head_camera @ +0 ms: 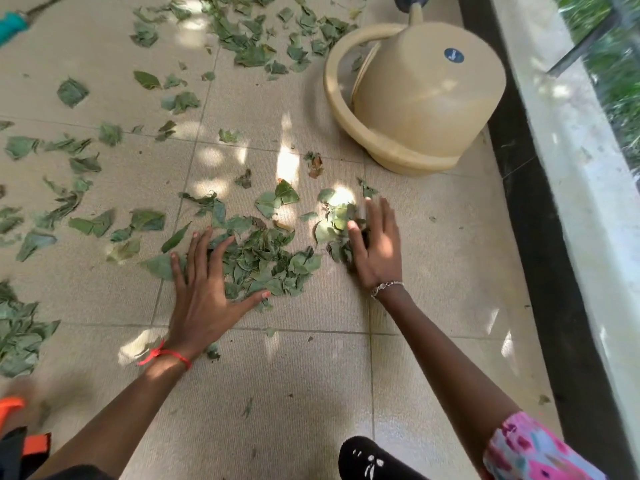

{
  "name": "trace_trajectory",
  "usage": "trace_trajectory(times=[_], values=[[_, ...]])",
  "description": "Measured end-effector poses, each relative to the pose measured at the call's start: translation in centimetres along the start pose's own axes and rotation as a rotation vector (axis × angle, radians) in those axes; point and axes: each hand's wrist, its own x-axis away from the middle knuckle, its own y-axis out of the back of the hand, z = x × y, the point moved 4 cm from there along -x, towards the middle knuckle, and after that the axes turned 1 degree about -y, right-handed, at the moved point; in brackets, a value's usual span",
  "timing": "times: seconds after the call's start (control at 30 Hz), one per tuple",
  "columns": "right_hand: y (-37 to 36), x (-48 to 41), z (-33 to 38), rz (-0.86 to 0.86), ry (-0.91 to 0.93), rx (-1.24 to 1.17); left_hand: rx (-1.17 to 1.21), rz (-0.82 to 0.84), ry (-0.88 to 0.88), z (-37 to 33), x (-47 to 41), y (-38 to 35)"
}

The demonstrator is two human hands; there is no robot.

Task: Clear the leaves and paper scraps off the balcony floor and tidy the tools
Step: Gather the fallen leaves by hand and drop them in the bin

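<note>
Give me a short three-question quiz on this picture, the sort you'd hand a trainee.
1. True or false: the left hand grips a broom.
2. Which wrist wears the thin red thread band? A) left B) right C) neither
3. Fill the gap: the pile of torn green leaves lies ___ the left hand and the right hand on the beige tiled floor.

Key: 1 false, it presses flat on the leaves with fingers spread; 2 A; 3 between.
</note>
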Motion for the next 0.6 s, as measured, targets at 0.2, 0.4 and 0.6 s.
trace_trajectory(times=[0.2,0.4,0.6], values=[[-1.4,-1.4,1.0,0.151,0.080,0.181,0.002,0.012,-0.003,0.1,-0.1,0.0],[1.8,-2.6,-1.5,-0.142,-0.150,0.231,0.000,0.025,0.003,0.2,-0.1,-0.1],[2.6,-3.4,-5.1,-0.007,-0.361,0.275,0.011,0.024,0.001,0.2,-0.1,0.0]])
